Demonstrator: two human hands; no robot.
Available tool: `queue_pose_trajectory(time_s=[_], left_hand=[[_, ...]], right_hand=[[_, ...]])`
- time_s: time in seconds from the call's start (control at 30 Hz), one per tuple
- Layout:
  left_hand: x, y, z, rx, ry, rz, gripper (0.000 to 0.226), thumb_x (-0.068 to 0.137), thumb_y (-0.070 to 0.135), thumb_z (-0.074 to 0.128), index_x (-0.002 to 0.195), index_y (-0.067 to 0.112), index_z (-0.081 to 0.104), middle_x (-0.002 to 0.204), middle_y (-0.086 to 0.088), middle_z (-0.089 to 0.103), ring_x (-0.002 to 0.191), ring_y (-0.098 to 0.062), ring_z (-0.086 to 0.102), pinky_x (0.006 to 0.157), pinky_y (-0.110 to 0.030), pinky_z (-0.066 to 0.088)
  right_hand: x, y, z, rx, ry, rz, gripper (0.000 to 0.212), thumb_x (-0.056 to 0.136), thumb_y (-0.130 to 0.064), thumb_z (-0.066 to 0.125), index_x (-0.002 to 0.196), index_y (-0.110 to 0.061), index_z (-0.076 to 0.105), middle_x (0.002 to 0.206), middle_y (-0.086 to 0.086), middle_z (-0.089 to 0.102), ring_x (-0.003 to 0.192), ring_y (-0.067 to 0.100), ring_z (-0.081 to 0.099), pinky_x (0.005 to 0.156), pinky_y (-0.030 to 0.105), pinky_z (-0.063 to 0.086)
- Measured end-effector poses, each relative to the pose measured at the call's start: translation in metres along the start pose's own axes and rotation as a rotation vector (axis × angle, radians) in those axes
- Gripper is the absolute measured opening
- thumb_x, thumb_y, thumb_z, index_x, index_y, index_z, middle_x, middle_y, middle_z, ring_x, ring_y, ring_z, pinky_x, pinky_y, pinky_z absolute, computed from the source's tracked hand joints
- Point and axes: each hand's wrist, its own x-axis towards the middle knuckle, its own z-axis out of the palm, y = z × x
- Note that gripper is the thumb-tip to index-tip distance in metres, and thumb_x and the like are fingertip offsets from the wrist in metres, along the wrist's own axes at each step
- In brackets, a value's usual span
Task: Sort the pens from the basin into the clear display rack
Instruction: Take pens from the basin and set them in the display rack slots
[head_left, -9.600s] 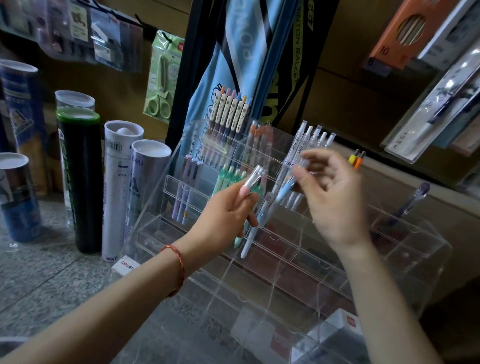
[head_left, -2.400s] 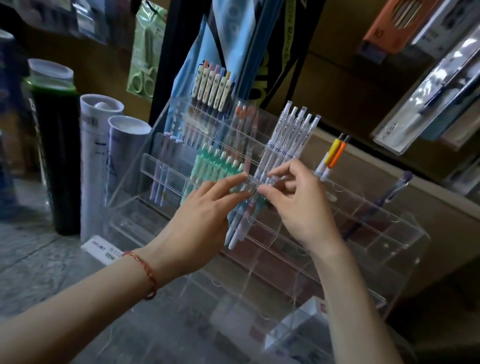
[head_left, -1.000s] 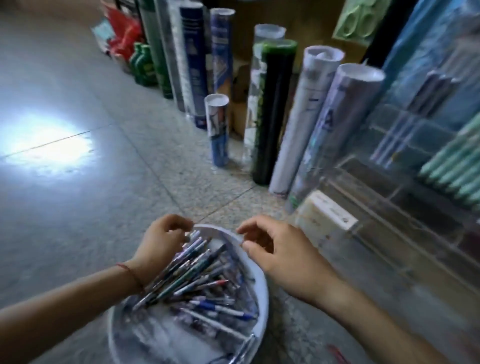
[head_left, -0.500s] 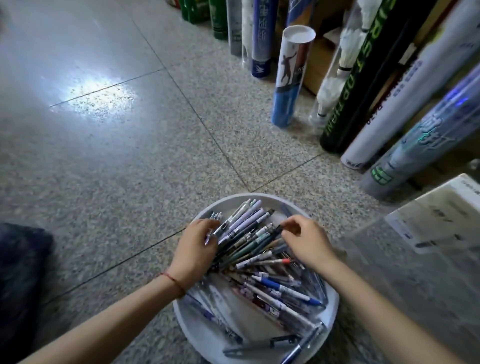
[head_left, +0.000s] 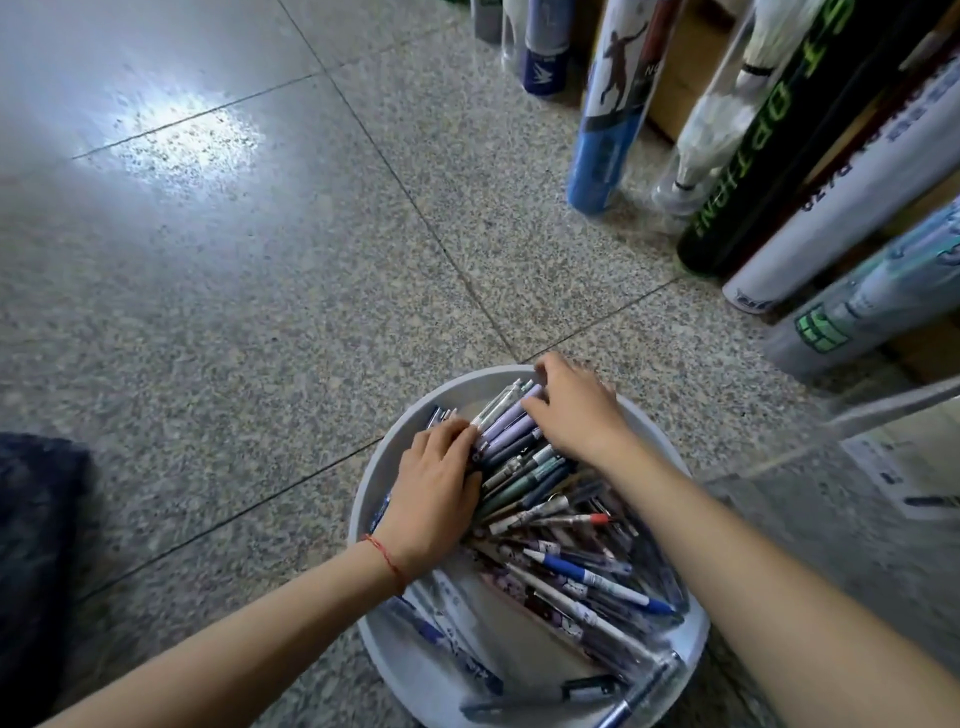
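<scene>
A round white basin (head_left: 370, 470) sits on the floor, filled with several mixed pens. A cluster of lilac pens (head_left: 506, 425) lies at its far side, with a blue-and-white pen (head_left: 589, 573) and a red-tipped pen (head_left: 569, 520) nearer me. My left hand (head_left: 435, 491), with a red cord at the wrist, curls over the left side of the bundle. My right hand (head_left: 577, 415) reaches across from the right, fingertips closed on the upper ends of the lilac pens. Only a blurred corner of the clear display rack (head_left: 891, 401) shows at the right edge.
Tall shuttlecock tubes lean along the right: a blue and white tube (head_left: 605, 119), a black tube with green lettering (head_left: 763, 156) and a white tube (head_left: 841, 208). Speckled stone floor (head_left: 260, 312) spreads to the left. A dark shape (head_left: 31, 545) lies at the lower left.
My view swung from the rack down to the basin. In the last half second my right hand slid up and left onto the lilac pens, and my left hand closed in on the bundle.
</scene>
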Motion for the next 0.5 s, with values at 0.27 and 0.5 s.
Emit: queue_pose_trajectory(time_s=[0.27,0.5], left_hand=[[0.003,0.003,0.008,0.02,-0.01,-0.082,0.042,0.088,0.023,0.049,0.129,0.014,0.049,0.131,-0.012,0.046,0.117,-0.035,0.041,0.097,-0.043,0.034],[0.012,0.015,0.005,0.075,0.089,-0.059,0.036,0.086,0.038,0.047,0.102,0.009,0.06,0.115,-0.013,0.052,0.106,-0.034,0.045,0.088,-0.04,0.033]], right_hand=[[-0.004,0.011,-0.011,0.359,-0.11,-0.048,0.015,0.08,-0.017,0.071,0.093,-0.011,0.066,0.078,-0.005,0.058,0.08,0.012,0.055,0.066,0.02,0.042],[-0.018,0.003,-0.027,0.393,-0.031,-0.155,0.013,0.082,-0.016,0.069,0.094,-0.012,0.068,0.086,-0.002,0.064,0.083,0.011,0.06,0.078,0.021,0.047]])
